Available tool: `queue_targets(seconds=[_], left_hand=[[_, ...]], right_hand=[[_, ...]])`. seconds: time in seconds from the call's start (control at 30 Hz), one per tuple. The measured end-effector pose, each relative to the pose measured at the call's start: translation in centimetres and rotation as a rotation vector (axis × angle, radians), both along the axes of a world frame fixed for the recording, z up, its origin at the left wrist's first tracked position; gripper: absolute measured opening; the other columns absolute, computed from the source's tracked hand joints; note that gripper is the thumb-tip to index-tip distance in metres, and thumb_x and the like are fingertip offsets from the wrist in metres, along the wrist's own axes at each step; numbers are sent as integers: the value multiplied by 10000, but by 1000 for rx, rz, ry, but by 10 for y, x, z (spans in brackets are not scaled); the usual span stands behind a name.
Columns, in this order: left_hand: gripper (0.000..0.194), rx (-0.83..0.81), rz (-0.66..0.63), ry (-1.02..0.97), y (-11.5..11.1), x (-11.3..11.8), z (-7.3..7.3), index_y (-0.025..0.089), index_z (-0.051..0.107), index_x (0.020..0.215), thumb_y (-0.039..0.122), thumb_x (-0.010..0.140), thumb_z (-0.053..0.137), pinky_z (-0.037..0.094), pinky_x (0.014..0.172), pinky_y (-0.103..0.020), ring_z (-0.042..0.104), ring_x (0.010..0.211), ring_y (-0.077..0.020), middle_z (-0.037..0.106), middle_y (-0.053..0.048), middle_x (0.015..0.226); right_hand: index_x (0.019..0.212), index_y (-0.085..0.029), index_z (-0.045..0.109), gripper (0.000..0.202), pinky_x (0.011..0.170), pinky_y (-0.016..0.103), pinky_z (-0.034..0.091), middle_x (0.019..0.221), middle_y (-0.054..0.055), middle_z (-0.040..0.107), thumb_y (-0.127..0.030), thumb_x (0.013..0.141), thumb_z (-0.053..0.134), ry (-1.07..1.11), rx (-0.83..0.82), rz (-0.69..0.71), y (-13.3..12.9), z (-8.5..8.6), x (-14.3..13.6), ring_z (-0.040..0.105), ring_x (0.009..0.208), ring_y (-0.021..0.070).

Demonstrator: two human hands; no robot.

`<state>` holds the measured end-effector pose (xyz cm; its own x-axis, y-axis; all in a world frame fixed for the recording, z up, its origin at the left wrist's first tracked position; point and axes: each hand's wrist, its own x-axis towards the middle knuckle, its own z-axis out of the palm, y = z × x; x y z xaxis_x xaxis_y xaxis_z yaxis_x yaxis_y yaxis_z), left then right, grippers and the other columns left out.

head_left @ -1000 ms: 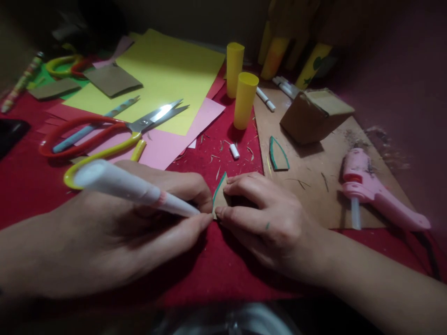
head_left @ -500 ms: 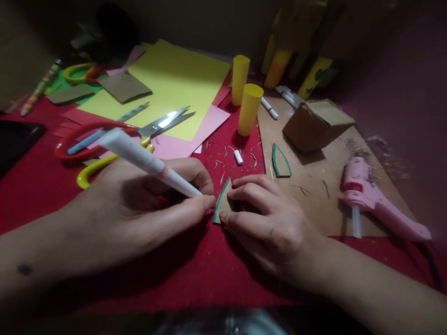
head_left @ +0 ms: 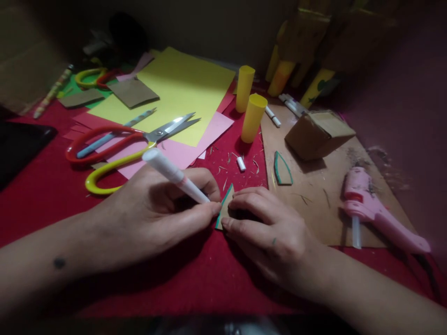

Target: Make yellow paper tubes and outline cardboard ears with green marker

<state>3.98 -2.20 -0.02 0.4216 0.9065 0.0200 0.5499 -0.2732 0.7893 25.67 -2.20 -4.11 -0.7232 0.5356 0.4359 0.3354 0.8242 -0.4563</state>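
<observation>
My left hand (head_left: pixel 157 223) is closed round a white marker (head_left: pixel 174 177), its back end leaning up to the left. The marker's tip is hidden behind the thumb, at the left edge of a small pointed cardboard piece (head_left: pixel 224 214) with a green border. Curled fingers of my right hand (head_left: pixel 272 232) press that piece onto the red cloth and cover its right side. A white marker cap (head_left: pixel 241 164) lies just beyond the hands. On the brown board to the right rests a second pointed cardboard piece (head_left: pixel 283 172), edged in green.
Red-and-yellow-handled scissors (head_left: pixel 159 135) lie on yellow paper (head_left: pixel 188 88) and pink sheets. Two yellow tubes (head_left: pixel 254 118) stand behind the cap. A cardboard box (head_left: pixel 319 135) and a pink glue gun (head_left: pixel 366 195) are on the brown board (head_left: pixel 335 228). A dark flat object (head_left: pixel 24 144) sits at left.
My left hand has moved right, bringing the marker to the cardboard piece's left edge. My right hand still presses the piece. The whole view has shifted slightly.
</observation>
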Motion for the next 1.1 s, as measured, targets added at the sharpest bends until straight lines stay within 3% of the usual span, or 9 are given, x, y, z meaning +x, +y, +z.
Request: queue_targets(seconds=[0.43, 0.67, 1.1], left_hand=[[252, 83, 41, 63, 1, 1, 1, 228, 556, 679, 335, 903, 516, 319, 462, -255, 428, 507, -125, 534, 47, 550], [260, 50, 12, 64, 0, -1, 1, 226, 570, 676, 321, 909, 506, 320, 442, -241, 422, 485, -106, 500, 62, 536], [246, 108, 12, 48, 2, -2, -4, 224, 585, 698, 326, 913, 522, 294, 449, -266, 446, 510, -121, 560, 45, 566]], right_hand=[[898, -104, 723, 215, 769, 362, 548, 997, 143, 691, -68, 959, 520, 7, -5, -2, 0, 2, 0, 596, 949, 223], [884, -70, 741, 198, 789, 362, 542, 1019, 162, 692, -53, 942, 553, 6, -15, 6, 0, 2, 0, 599, 963, 233], [918, -31, 760, 188, 801, 367, 545, 999, 173, 697, -33, 930, 572, 25, -29, 26, 1, 3, -1, 603, 964, 245]])
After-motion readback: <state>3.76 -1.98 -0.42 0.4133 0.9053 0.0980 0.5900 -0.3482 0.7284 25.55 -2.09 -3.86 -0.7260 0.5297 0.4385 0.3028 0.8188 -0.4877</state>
